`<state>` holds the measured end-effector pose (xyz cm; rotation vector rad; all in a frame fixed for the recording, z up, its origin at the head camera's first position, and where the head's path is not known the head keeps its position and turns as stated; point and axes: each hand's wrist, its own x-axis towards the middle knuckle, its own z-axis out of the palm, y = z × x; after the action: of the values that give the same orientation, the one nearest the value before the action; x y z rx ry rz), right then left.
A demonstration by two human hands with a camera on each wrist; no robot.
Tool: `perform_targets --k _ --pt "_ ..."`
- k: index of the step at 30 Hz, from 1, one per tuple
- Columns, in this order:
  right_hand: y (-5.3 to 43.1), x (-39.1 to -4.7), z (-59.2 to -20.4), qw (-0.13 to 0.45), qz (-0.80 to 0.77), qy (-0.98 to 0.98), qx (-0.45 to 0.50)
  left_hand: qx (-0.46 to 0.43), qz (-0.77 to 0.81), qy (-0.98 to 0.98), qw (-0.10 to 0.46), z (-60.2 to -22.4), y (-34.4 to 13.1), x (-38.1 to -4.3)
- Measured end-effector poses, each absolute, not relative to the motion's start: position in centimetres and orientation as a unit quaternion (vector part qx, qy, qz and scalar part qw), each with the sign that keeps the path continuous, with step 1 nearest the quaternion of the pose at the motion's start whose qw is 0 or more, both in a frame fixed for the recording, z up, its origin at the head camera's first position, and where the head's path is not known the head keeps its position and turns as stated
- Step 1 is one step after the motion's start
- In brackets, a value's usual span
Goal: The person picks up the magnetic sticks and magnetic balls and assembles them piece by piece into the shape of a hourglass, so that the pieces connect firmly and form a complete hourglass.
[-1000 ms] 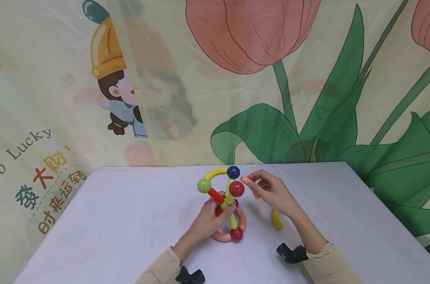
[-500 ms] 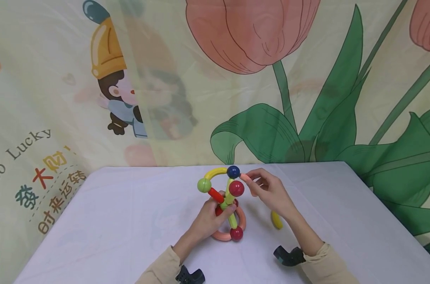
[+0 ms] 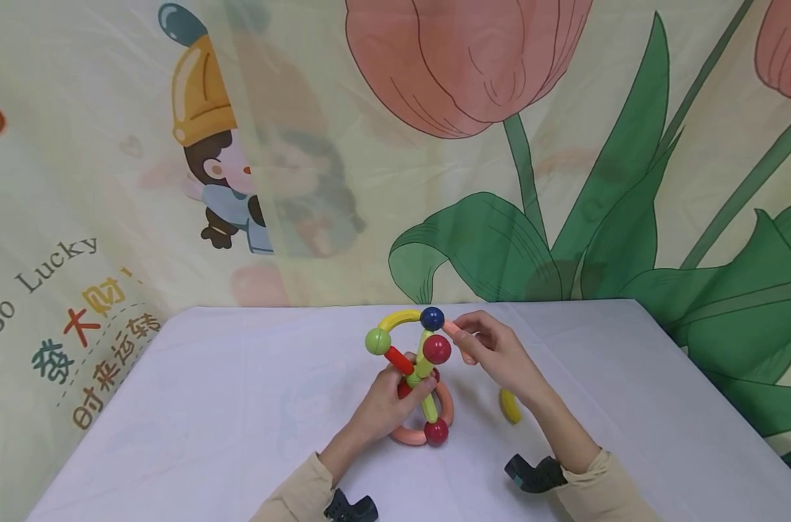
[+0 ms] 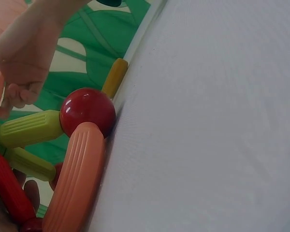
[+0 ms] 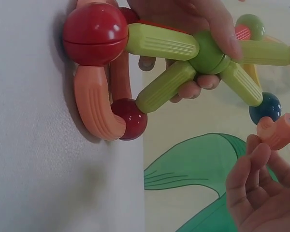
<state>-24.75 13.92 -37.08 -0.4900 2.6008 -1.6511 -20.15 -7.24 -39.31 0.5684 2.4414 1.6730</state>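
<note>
My left hand (image 3: 385,406) grips the middle of a magnetic stick-and-ball model, with fingers around its central green ball (image 5: 207,54). Lime sticks (image 5: 162,42) radiate from that ball. At the bottom, curved salmon sticks (image 5: 94,104) and red balls (image 3: 436,432) form a ring resting on the table. Higher up are a red ball (image 3: 437,349), a blue ball (image 3: 431,318), a yellow curved stick (image 3: 398,317) and a light green ball (image 3: 378,341). My right hand (image 3: 499,355) pinches a salmon curved magnetic stick (image 5: 282,133); one end appears to touch the blue ball.
A loose yellow curved stick (image 3: 510,406) lies on the white-covered table (image 3: 238,406), below my right hand. Black wrist-worn devices (image 3: 535,473) sit by both sleeves. A printed cloth backdrop (image 3: 317,181) hangs behind the table's far edge.
My right hand has moved slightly left, bringing the salmon curved stick from a gap away up to the blue ball. The left hand and the model hold still.
</note>
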Motion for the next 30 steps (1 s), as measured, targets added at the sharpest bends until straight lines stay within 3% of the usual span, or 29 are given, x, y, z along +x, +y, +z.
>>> perform_targets --k 6,17,24,30 --pt "13.9 -24.7 -36.8 0.024 -0.542 0.826 -0.151 0.187 0.555 0.808 0.061 -39.3 -7.2 -20.1" --pt "13.4 -24.1 -36.1 0.03 -0.562 0.815 -0.142 0.216 0.556 0.802 0.032 -42.7 -7.6 -21.9" --pt "12.9 -23.7 -35.8 0.054 -0.593 0.79 -0.146 0.219 0.549 0.806 0.041 -42.3 -7.6 -21.9" --pt "12.3 -23.3 -35.6 0.062 -0.612 0.778 -0.128 0.229 0.544 0.805 0.055 -39.8 -7.7 -20.7"
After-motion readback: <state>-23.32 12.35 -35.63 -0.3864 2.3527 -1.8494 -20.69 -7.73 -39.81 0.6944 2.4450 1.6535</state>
